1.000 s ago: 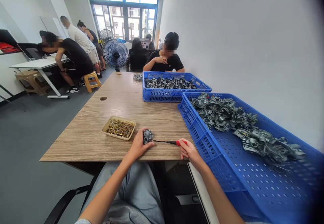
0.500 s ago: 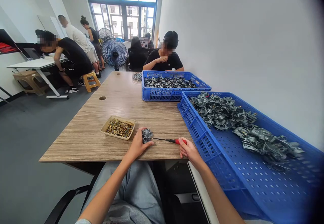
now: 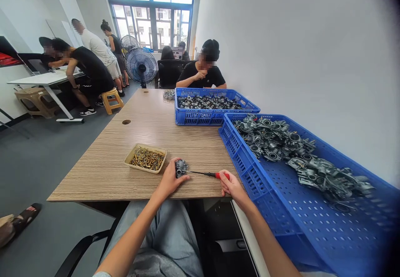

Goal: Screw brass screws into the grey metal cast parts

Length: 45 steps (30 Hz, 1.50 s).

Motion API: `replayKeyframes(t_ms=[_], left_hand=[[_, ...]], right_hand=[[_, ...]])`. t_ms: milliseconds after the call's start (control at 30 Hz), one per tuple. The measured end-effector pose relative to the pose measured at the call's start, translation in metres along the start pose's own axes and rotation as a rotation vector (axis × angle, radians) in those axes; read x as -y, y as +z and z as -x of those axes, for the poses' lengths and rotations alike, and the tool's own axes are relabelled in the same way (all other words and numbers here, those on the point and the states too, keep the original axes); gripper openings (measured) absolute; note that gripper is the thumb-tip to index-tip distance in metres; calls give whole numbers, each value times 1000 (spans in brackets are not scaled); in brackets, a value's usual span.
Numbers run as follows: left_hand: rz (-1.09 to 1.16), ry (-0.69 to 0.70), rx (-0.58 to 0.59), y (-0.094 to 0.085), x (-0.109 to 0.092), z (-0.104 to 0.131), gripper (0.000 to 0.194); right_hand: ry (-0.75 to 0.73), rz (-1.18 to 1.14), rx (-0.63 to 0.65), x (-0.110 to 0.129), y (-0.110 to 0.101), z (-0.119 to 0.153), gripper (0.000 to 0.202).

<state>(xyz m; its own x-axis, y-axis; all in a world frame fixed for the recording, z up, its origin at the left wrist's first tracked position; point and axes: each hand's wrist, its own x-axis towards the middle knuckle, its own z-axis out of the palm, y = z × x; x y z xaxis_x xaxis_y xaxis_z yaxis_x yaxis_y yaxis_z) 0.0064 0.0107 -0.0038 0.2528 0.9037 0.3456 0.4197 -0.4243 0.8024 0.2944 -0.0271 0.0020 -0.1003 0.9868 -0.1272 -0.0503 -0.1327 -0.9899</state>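
My left hand (image 3: 171, 178) is closed around a grey metal carburetor (image 3: 181, 167) near the front edge of the table. In my right hand (image 3: 231, 185) is a screwdriver (image 3: 215, 175) with a red and black handle, its thin dark shaft lying level. The shaft's tip meets the right side of the carburetor; whether it sits in a screw or hole is too small to tell. Left of the carburetor stands a cream plastic tray (image 3: 128, 163) holding many small brass parts (image 3: 146, 158).
A blue crate (image 3: 259, 185) of carburetors (image 3: 271, 139) stands at my right. Another blue crate (image 3: 200, 117) full of metal parts sits farther back, with a seated person (image 3: 200, 74) behind it. A foot in a sandal (image 3: 26, 218) shows on the floor at left.
A sandalled foot has come into view at the lower left. My hands, the carburetor and the screwdriver keep nearly the same places. One person at the far left table has shifted.
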Motion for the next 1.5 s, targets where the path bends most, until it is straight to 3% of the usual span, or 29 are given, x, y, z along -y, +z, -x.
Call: replayKeyframes(t_ms=[900, 1500], left_hand=[[-34, -14, 9, -1, -3, 2, 65], [-41, -10, 4, -1, -3, 2, 64]], right_hand=[[-54, 103, 88, -16, -11, -3, 41], [-45, 153, 55, -16, -15, -1, 42]])
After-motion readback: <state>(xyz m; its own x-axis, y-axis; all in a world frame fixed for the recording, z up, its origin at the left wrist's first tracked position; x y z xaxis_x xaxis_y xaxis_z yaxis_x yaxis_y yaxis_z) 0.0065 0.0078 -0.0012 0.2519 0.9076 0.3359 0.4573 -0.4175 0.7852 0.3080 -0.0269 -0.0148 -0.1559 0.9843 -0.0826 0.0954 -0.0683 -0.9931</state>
